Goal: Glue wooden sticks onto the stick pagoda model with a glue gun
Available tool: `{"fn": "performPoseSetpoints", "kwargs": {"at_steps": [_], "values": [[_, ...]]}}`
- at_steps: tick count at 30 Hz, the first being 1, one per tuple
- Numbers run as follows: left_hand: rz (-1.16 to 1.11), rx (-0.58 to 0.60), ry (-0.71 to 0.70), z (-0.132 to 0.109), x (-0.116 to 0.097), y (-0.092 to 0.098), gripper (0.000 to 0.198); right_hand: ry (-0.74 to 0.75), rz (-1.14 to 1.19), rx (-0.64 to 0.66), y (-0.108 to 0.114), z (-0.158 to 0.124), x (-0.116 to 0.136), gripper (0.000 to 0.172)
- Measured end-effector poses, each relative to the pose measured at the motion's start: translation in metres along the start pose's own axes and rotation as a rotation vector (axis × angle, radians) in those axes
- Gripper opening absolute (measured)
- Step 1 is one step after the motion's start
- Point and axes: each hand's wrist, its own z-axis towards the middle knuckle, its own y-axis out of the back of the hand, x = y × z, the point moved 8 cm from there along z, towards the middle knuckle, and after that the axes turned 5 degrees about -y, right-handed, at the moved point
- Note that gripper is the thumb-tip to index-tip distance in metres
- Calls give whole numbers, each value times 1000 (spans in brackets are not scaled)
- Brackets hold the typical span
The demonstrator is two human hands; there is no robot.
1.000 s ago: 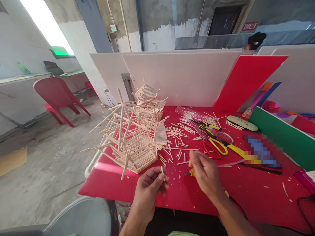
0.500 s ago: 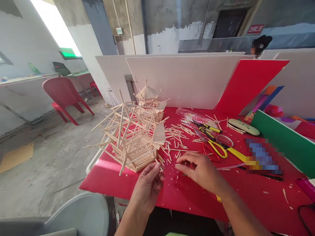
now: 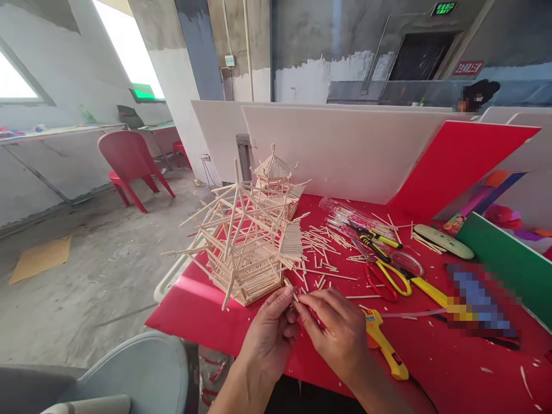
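Note:
My left hand [image 3: 271,330] and my right hand [image 3: 338,333] meet above the red table [image 3: 207,319], fingertips pinched together on a short wooden stick [image 3: 290,288]. Just behind them stands a large wooden stick pagoda frame [image 3: 241,247], with a smaller finished stick pagoda [image 3: 276,184] behind it. A yellow glue gun [image 3: 383,342] lies on the table beside my right wrist. Loose cut sticks [image 3: 317,253] are scattered to the right of the frame.
Yellow and red scissors [image 3: 383,276], a yellow cutter [image 3: 426,287], a plastic stick bag [image 3: 349,215] and a pale case [image 3: 444,241] lie at the right. White, red and green boards [image 3: 345,149] stand behind. A red chair [image 3: 127,164] is on the floor at left; a person's head shows beyond the partition.
My right hand let go of the yellow glue gun, which now lies on the table, and moved left to join my left hand on the short stick. The view tilted up.

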Motion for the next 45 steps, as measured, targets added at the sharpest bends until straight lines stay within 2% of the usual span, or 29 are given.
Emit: {"fn": "performPoseSetpoints", "kwargs": {"at_steps": [7,13,24,34,45], "values": [[21,62,-50,3,-2,-1,33,-3,-58,-69,-1,1,2,11],[-42,9,-65,11,-13,5,29,-34,-46,-92,-7,11,2,12],[-61,18,-50,20,-19,-9,13,-54,-43,-111,-19,15,-5,12],[-58,-29,-95,20,-26,-8,17,-96,-32,-121,-25,15,-9,5],[-77,-91,-78,21,-26,-9,10,-100,-25,-159,-32,11,-13,5]]}}
